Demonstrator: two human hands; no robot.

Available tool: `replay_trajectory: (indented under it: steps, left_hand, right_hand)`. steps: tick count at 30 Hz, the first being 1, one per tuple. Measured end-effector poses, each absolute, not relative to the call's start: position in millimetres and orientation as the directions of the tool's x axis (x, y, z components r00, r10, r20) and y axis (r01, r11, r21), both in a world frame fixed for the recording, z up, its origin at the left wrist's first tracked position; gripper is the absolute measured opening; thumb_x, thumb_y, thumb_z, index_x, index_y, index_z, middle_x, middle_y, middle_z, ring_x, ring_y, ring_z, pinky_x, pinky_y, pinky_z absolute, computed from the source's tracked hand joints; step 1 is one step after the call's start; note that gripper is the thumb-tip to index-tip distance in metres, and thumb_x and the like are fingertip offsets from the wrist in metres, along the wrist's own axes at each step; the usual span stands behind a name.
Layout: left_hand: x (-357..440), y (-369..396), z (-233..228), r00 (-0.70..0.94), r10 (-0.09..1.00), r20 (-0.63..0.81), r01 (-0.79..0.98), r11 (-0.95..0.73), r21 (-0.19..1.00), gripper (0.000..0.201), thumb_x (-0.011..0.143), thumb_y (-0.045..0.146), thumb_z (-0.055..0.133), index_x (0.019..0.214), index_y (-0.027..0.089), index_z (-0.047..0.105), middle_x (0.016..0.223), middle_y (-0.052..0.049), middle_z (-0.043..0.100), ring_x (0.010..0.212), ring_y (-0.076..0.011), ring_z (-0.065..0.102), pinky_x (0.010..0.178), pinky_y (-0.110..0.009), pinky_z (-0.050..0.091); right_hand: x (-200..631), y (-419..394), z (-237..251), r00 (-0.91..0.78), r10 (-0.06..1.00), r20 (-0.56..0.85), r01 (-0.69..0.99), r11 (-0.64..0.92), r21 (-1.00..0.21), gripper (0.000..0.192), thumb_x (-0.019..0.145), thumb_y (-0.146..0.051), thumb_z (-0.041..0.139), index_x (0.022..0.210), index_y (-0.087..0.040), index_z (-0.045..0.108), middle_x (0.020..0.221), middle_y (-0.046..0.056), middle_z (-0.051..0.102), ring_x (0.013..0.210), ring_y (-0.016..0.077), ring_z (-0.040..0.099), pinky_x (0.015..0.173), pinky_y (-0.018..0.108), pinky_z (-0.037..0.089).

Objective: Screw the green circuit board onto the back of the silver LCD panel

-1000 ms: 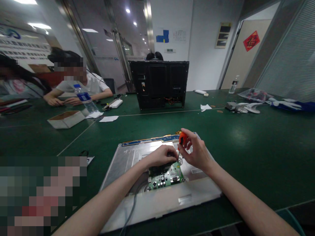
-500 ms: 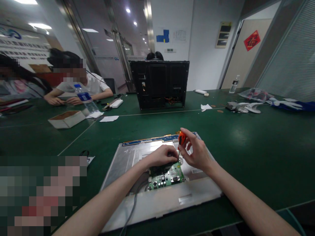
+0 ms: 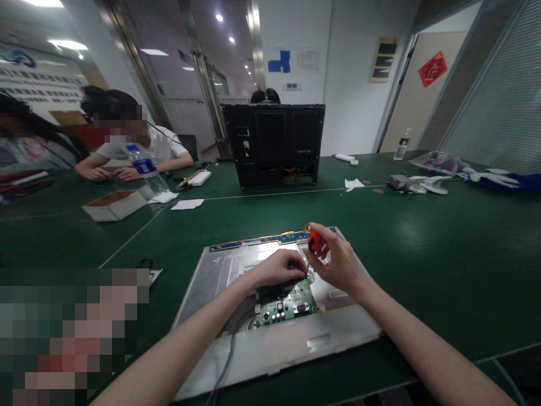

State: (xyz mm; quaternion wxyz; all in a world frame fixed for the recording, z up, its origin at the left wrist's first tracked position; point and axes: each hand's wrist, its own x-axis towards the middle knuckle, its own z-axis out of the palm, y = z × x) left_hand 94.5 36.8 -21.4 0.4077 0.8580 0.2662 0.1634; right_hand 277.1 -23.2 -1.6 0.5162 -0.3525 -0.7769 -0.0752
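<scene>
A silvery display panel (image 3: 338, 324) lies flat on the green table, with a green circuit board (image 3: 287, 307) on its middle. My right hand (image 3: 338, 262) is closed around the orange and black handle of a screwdriver (image 3: 313, 241). Its thin shaft points down to the board's upper right corner. My left hand (image 3: 283, 267) rests over the board's top edge, fingers pinched beside the screwdriver tip. What those fingers hold, if anything, is hidden. A grey cable (image 3: 230, 355) runs from the board's left side toward the front edge.
A black monitor housing (image 3: 276, 144) stands upright ahead. To the left are an open box (image 3: 116, 206), a tilted water bottle (image 3: 146, 169) and a person (image 3: 135, 135) seated at the table. White gloves (image 3: 422, 185) and another bottle (image 3: 403, 145) lie or stand at the right.
The screwdriver handle has tilted slightly to the right and lower in my right hand, whose fingers have shifted around it. My left hand stays in place.
</scene>
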Motion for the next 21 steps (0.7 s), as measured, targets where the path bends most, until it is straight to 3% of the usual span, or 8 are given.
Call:
replay_trajectory:
  steps: [21]
  left_hand:
    - [93.5, 38.5, -24.1, 0.816, 0.573, 0.072, 0.312, -0.542, 0.780, 0.007, 0.078, 0.013, 0.068, 0.084, 0.014, 0.071, 0.079, -0.001, 0.069, 0.076, -0.0161, 0.061, 0.072, -0.023, 0.047]
  right_hand:
    - [276.9, -26.7, 1.6, -0.220, 0.500, 0.838, 0.605, 0.743, -0.285, 0.060, 0.088, -0.017, 0.050, 0.145, -0.024, 0.030, 0.076, -0.002, 0.059, 0.053, 0.0108, 0.055, 0.049, 0.021, 0.049]
